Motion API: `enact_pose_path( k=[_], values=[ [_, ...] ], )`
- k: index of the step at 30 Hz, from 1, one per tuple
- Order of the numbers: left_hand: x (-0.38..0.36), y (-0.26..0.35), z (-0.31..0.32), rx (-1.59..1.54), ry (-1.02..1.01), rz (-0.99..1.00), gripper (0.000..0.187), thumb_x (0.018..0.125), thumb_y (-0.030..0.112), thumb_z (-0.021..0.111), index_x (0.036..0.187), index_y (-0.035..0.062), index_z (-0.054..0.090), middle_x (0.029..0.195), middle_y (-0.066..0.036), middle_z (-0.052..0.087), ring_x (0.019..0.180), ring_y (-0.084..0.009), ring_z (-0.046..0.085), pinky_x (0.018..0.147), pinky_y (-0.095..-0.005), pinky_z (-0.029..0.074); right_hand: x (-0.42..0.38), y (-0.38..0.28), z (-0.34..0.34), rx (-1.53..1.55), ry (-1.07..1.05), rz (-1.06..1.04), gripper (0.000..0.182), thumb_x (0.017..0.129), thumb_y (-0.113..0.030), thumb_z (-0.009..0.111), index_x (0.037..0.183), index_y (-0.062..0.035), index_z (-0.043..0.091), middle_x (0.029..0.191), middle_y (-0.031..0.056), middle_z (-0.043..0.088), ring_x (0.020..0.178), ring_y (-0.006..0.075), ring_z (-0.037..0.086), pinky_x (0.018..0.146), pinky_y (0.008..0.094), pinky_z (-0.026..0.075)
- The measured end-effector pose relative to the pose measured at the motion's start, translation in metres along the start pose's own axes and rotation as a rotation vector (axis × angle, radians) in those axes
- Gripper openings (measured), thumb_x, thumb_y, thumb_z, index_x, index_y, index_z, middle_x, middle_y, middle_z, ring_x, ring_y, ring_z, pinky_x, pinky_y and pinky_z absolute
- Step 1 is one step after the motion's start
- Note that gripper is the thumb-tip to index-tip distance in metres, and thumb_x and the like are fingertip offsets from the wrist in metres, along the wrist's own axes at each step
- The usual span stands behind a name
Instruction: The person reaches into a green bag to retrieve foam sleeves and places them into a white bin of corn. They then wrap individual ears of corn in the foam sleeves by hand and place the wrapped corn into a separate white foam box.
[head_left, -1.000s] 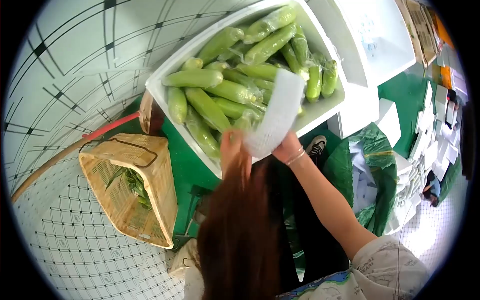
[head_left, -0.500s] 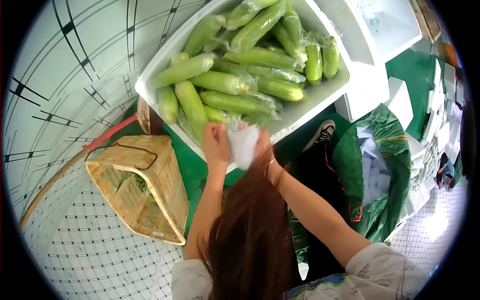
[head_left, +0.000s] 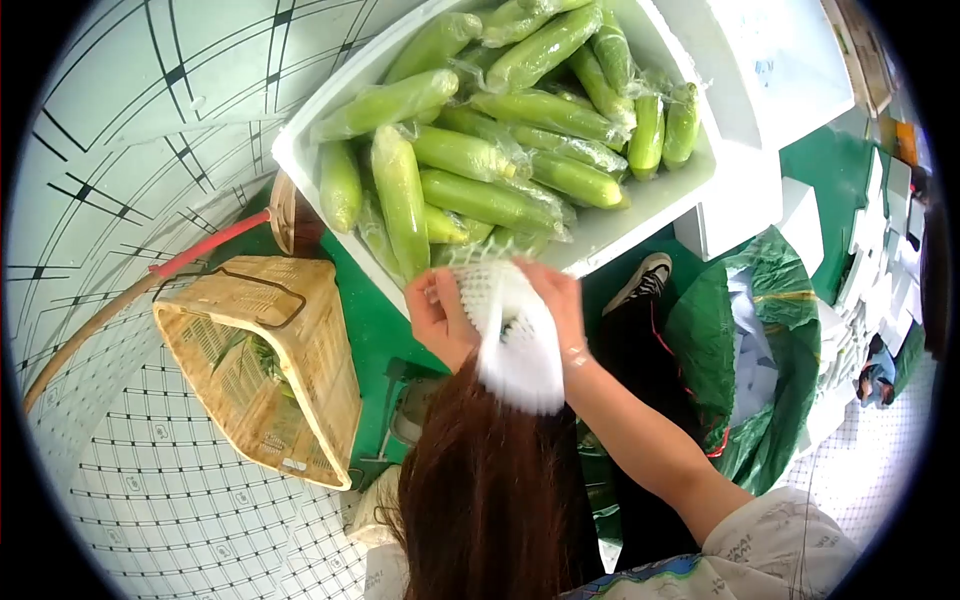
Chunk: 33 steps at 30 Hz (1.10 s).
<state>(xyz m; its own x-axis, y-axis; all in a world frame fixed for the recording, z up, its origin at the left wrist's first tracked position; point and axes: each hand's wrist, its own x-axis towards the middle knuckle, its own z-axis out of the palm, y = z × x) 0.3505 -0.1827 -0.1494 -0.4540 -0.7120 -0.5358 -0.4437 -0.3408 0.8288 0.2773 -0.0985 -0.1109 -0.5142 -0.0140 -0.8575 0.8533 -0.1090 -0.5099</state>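
A white foam net sleeve (head_left: 530,360) is stretched between my two hands, its wide end hanging toward me and slightly blurred. My left hand (head_left: 441,312) grips its left side with curled fingers. On the other side, my right hand (head_left: 556,308) is closed around its upper edge. Just beyond the hands, light green zucchini (head_left: 487,197) wrapped in clear film lie heaped in a white foam box (head_left: 640,225). One zucchini (head_left: 400,200) near the box's left side points toward my left hand. Long hair hangs over part of my forearms.
A yellowish plastic basket (head_left: 335,370) with some green leaves inside lies at the left. To the right stands an open green sack (head_left: 700,310) holding white pieces. More white foam boxes (head_left: 735,190) are at the upper right. A stick with a red end (head_left: 215,245) leans at left.
The white sleeve has been spread wider and now hangs lower toward me. My hands have moved slightly further apart. The view has shifted a little.
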Motion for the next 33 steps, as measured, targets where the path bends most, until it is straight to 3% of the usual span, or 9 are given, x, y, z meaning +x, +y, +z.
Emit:
enact_pose_path(
  k=[6,12,18,22,23,24,27,28,33],
  values=[
    [0.085,0.006,0.062,-0.115,-0.014,0.439,0.036,0.090,0.015,0.054,0.121,0.0012,0.042,0.118,-0.011,0.055,0.107,-0.0227,0.054,0.090,-0.0349,0.047,0.083,-0.067,0.035,-0.289,-0.117,-0.430,0.035,0.081,-0.023,0.060,0.067,0.0084,0.054,0.050,0.0046,0.042,0.053,0.0098,0.036,0.049,0.0313,0.035],
    [0.101,-0.020,0.068,-0.251,-0.080,0.354,0.030,0.085,0.007,0.053,0.114,-0.0008,0.051,0.108,-0.009,0.059,0.097,-0.0166,0.057,0.084,-0.0280,0.046,0.141,-0.016,0.024,-0.234,-0.089,-0.319,0.037,0.081,-0.028,0.061,0.068,0.0060,0.058,0.051,0.0080,0.049,0.051,0.0132,0.045,0.052,0.0311,0.039],
    [0.107,-0.058,0.076,0.347,0.033,0.700,0.028,0.090,0.009,0.051,0.116,-0.0020,0.049,0.109,-0.011,0.057,0.098,-0.0178,0.055,0.088,-0.0311,0.044,0.151,-0.001,0.018,-0.817,0.237,-0.522,0.033,0.087,-0.028,0.050,0.078,0.0007,0.062,0.075,0.0242,0.061,0.072,0.0428,0.057,0.067,0.0467,0.045],
    [0.075,-0.027,0.106,-0.467,-0.138,0.244,0.033,0.091,0.018,0.053,0.115,-0.0044,0.051,0.113,-0.015,0.058,0.099,-0.0242,0.057,0.085,-0.0350,0.045,0.135,-0.014,-0.010,-0.741,0.004,-0.592,0.032,0.089,-0.027,0.047,0.081,0.0011,0.059,0.082,0.0270,0.060,0.082,0.0458,0.057,0.071,0.0486,0.045],
    [0.085,-0.029,0.112,-0.141,-0.114,0.119,0.030,0.094,0.021,0.046,0.111,-0.0031,0.052,0.107,-0.016,0.059,0.095,-0.0244,0.057,0.082,-0.0343,0.045,0.143,-0.006,-0.025,-0.739,-0.007,-0.605,0.034,0.090,-0.029,0.047,0.081,0.0012,0.059,0.079,0.0274,0.059,0.079,0.0467,0.056,0.071,0.0462,0.046],
    [0.077,-0.023,0.125,0.265,-0.213,0.468,0.031,0.096,0.026,0.043,0.108,-0.0010,0.052,0.100,-0.017,0.059,0.088,-0.0256,0.057,0.079,-0.0346,0.045,0.141,-0.014,-0.042,-0.746,0.014,-0.588,0.034,0.090,-0.029,0.047,0.081,0.0012,0.059,0.079,0.0274,0.059,0.079,0.0467,0.056,0.071,0.0462,0.046],
    [0.072,-0.046,0.165,0.209,-0.282,0.162,0.038,0.096,0.035,0.043,0.106,-0.0009,0.052,0.093,-0.015,0.059,0.083,-0.0248,0.057,0.076,-0.0339,0.045,0.102,-0.047,-0.109,-0.699,0.061,-0.440,0.025,0.090,-0.022,0.050,0.097,0.0009,0.057,0.081,0.0205,0.063,0.079,0.0359,0.061,0.072,0.0374,0.047],
    [0.087,-0.076,0.174,0.255,-0.276,0.049,0.040,0.096,0.036,0.043,0.106,-0.0020,0.052,0.091,-0.014,0.060,0.084,-0.0255,0.056,0.078,-0.0345,0.044,0.085,-0.045,-0.145,-0.820,0.081,-0.491,0.023,0.089,-0.019,0.054,0.103,-0.0011,0.057,0.086,0.0110,0.063,0.082,0.0173,0.061,0.073,0.0298,0.047],
    [0.075,-0.077,0.170,0.143,-0.360,-0.056,0.033,0.093,0.030,0.053,0.106,-0.0010,0.053,0.087,-0.009,0.063,0.081,-0.0190,0.059,0.073,-0.0298,0.046,-0.003,-0.078,-0.339,-0.839,0.608,-0.647,0.012,0.082,0.002,0.050,0.091,-0.0009,0.057,0.079,0.0050,0.060,0.071,0.0114,0.060,0.065,0.0253,0.048]
  ],
)
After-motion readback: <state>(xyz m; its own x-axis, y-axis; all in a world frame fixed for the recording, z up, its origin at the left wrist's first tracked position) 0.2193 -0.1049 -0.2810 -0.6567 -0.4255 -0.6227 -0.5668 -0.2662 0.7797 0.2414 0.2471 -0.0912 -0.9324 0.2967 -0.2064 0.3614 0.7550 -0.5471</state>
